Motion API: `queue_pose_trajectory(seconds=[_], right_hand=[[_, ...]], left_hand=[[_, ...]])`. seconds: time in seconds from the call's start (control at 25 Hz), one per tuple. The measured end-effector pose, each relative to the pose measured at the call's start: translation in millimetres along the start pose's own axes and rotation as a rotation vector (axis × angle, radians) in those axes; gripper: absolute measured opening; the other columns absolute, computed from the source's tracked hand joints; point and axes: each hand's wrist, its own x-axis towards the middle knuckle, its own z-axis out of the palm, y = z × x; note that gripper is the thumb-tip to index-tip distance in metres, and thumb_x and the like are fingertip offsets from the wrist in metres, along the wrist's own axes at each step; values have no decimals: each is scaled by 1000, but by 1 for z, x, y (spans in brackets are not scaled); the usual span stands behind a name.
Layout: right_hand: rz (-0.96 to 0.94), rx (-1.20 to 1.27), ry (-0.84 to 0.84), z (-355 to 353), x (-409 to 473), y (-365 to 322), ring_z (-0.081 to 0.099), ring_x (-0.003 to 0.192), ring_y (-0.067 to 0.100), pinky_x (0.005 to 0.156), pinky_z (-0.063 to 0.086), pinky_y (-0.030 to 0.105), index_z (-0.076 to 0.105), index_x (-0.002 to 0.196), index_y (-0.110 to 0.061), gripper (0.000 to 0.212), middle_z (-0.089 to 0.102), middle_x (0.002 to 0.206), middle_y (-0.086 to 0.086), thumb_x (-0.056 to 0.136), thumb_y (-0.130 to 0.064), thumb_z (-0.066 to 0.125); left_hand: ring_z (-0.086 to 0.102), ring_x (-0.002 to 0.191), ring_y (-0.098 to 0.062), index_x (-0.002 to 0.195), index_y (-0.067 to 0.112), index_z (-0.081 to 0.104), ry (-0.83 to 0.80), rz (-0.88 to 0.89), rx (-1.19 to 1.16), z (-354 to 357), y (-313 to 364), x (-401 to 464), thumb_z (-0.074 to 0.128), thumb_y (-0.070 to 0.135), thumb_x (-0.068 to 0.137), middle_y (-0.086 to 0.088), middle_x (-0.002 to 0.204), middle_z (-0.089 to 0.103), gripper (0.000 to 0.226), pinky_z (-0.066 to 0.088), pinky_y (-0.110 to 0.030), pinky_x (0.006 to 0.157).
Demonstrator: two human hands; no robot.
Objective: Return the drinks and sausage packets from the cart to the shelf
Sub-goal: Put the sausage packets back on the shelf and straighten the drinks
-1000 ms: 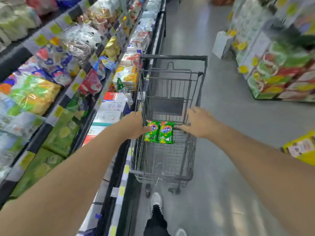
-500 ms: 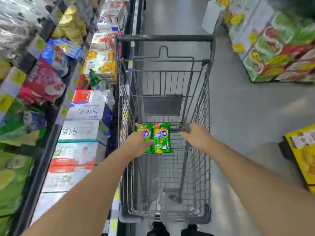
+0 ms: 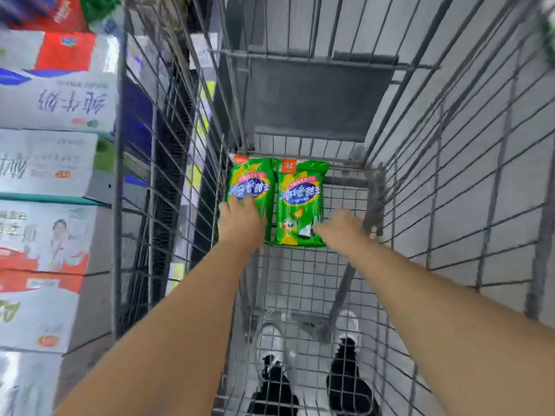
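Note:
Two green sausage packets lie side by side, flat on the wire floor of the shopping cart. My left hand is down inside the cart, with its fingers spread over the lower half of the left sausage packet. My right hand reaches in beside it, and its fingertips touch the lower right corner of the right sausage packet. Neither packet is lifted. Both hands are motion-blurred. No drinks show in the cart.
Stacked white, red and blue milk cartons fill the low shelf just left of the cart's wire side. A dark fold-down seat panel stands at the cart's far end. My shoes show through the mesh floor.
The view has tilted down and closed in on the cart. Both hands have dropped from the rim into the basket, the left onto the left packet and the right to the right packet's corner.

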Motion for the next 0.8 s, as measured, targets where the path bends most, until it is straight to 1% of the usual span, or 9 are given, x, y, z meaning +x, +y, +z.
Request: queue_pose_trajectory(seconds=[0.04,0.12,0.2,0.32,0.4,0.52,0.6,0.68,0.8], right_hand=[[1,-1,-13,4,7,-4,54,74,26,55,34,26,57,84,-2,27,52,81,8,92,-27,63],[-7,43,2,15,27,-8,60,92,29,62,37,25,62,104,-2,30,59,100,14,91,-30,64],[-1,125,2,26,43,-11,62,97,28,68,39,26,61,117,1,46,66,116,18,89,-35,66],[37,326,-28,29,54,-16,63,106,31,81,50,35,56,127,3,59,65,121,15,86,-39,69],[70,360,27,23,53,-18,59,116,33,93,51,39,49,130,3,68,59,121,8,84,-42,71],[73,130,161,11,57,-10,54,123,37,98,47,41,51,127,-2,68,57,130,20,79,-45,73],[41,96,146,7,59,-6,58,118,35,93,50,39,62,119,-6,59,63,123,20,74,-42,76],[27,184,140,8,59,-2,67,103,30,79,54,34,70,108,-12,48,71,110,14,68,-36,81],[26,241,139,13,58,2,70,93,27,75,57,35,69,106,-12,52,74,102,9,63,-36,88]], left_hand=[[31,131,-44,149,13,28,31,6,61,6,-2,6,56,38,92,-22,147,31,68,34,-50,105],[28,133,-47,150,15,25,83,12,147,16,-2,17,56,44,91,-25,153,22,73,31,-52,107],[24,135,-49,150,16,22,86,-25,133,24,2,21,59,39,90,-25,157,11,74,33,-57,107],[20,137,-48,152,18,17,24,-100,83,27,22,13,64,31,88,-22,159,1,80,34,-58,105],[23,135,-45,148,21,23,25,-141,-30,27,29,9,65,34,86,-17,158,9,75,35,-56,102],[37,128,-40,138,9,30,60,-239,-337,26,27,10,74,40,78,-17,142,33,81,38,-50,101],[42,128,-39,132,0,33,10,-306,-458,25,26,13,79,41,74,-21,137,41,84,36,-46,106],[46,126,-38,129,-1,38,-49,-328,-441,26,30,16,80,47,70,-20,134,47,87,37,-44,106],[62,107,-34,115,10,56,-116,-366,-553,25,35,16,76,62,46,-14,118,65,89,52,-43,93]])
